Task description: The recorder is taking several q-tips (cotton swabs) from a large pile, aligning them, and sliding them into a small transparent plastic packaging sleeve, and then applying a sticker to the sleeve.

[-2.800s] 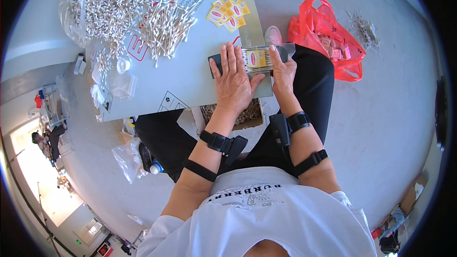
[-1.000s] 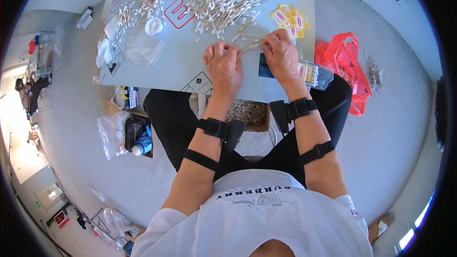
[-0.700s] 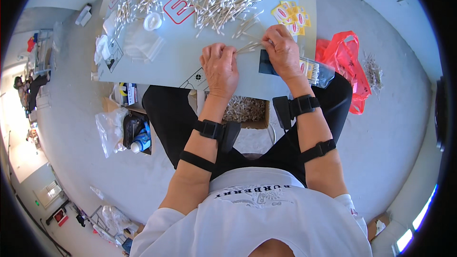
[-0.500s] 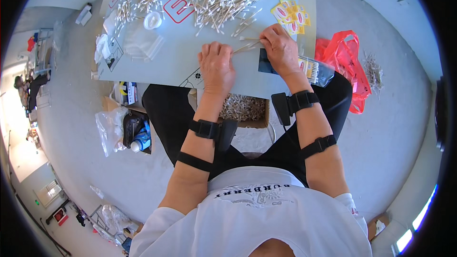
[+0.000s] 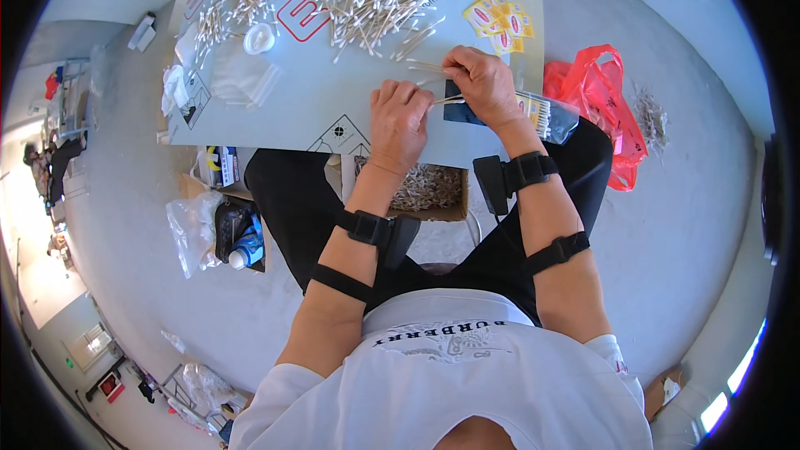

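- From where I stand, the left hand [image 5: 400,123] has its fingertips pinched together on a few cotton swabs [image 5: 448,101], which stick out to its right, toward the other hand.
- The right hand [image 5: 482,87] has thumb and fingers drawn in tight on other swabs [image 5: 427,67], their white tips poking out leftward past its fingertips; how many, I can't tell.
- Both grips are narrow, side by side above the table [image 5: 308,108].
- Under the left hand's swabs lies a dark pad [image 5: 460,112].
- Beside the right wrist sits a clear packet [image 5: 563,122] of swabs.
- Beyond the hands spreads a loose swab pile [image 5: 379,4], near yellow cards [image 5: 500,23].
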The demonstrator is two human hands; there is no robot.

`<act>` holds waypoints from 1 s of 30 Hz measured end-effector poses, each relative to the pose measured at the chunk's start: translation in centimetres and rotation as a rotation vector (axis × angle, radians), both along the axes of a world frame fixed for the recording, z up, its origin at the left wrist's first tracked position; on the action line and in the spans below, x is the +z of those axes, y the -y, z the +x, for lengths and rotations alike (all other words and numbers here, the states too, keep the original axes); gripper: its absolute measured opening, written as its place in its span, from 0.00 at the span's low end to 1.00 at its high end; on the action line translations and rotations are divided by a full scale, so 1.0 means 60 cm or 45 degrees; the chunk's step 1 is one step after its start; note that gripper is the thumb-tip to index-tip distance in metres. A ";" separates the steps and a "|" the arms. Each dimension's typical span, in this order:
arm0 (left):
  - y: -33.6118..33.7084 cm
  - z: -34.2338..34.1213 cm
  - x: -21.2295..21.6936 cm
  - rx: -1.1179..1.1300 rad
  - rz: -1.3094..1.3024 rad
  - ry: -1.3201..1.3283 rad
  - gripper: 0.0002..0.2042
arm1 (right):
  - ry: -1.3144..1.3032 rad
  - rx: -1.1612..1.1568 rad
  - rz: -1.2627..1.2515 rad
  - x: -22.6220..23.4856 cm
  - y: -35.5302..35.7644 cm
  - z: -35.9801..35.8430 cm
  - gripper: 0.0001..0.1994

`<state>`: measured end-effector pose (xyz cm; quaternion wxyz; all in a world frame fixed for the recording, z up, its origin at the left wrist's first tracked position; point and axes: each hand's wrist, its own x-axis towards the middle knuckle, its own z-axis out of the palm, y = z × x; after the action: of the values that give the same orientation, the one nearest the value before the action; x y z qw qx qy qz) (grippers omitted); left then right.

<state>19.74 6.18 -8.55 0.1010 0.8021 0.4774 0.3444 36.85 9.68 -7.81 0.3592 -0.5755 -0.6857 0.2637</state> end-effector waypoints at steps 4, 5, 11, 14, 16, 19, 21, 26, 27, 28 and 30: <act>-0.008 -0.002 0.009 -0.046 -0.089 -0.064 0.08 | 0.093 0.104 -0.037 0.000 -0.011 0.016 0.04; -0.010 -0.001 0.011 -0.047 -0.089 -0.065 0.08 | 0.113 0.119 -0.048 -0.001 -0.012 0.017 0.04; -0.019 0.002 0.017 -0.010 -0.114 0.001 0.10 | 0.067 0.071 -0.055 -0.003 -0.014 0.017 0.03; -0.002 0.006 0.017 -0.013 -0.041 -0.051 0.10 | 0.053 0.085 -0.060 -0.004 -0.016 0.019 0.04; 0.011 0.009 0.016 -0.042 -0.029 -0.109 0.09 | 0.043 0.080 -0.067 -0.003 -0.016 0.020 0.04; 0.014 0.006 0.014 -0.047 -0.036 -0.101 0.10 | 0.034 0.067 -0.070 -0.001 -0.020 0.018 0.04; 0.012 0.006 0.013 -0.052 -0.033 -0.076 0.09 | 0.035 0.056 -0.066 -0.003 -0.020 0.017 0.04; 0.008 0.008 0.021 -0.073 -0.080 -0.029 0.10 | -0.013 -0.065 0.013 -0.011 -0.020 0.016 0.04; 0.006 0.011 0.023 -0.034 -0.070 0.004 0.12 | -0.013 -0.067 0.014 -0.012 -0.021 0.017 0.04; 0.005 0.012 0.026 0.007 -0.059 0.037 0.13 | -0.027 -0.084 -0.002 -0.011 -0.020 0.017 0.04; -0.007 0.008 0.025 0.031 -0.026 -0.016 0.14 | -0.040 -0.101 -0.016 -0.009 -0.019 0.016 0.04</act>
<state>20.22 6.61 -7.07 0.1021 0.7973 0.4913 0.3355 37.79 10.85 -8.33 0.3764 -0.6004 -0.6549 0.2625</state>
